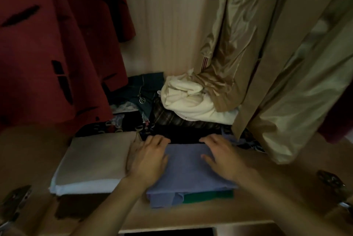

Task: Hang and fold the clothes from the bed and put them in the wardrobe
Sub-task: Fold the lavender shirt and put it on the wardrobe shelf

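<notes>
Flat hands (150, 156) on blue garment (188, 171)

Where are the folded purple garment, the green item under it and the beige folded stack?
Folded purple garment (191, 167): head view, top face.
Green item (208, 196): head view, front edge.
Beige folded stack (95, 157): head view, top face.

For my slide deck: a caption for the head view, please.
Both hands, left and right, flat on folded blue cloth on the wardrobe shelf.

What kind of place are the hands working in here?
Most likely the inside of a wardrobe: a red garment and a beige coat hang above a wooden shelf, where both hands rest flat on a folded blue garment.
</notes>
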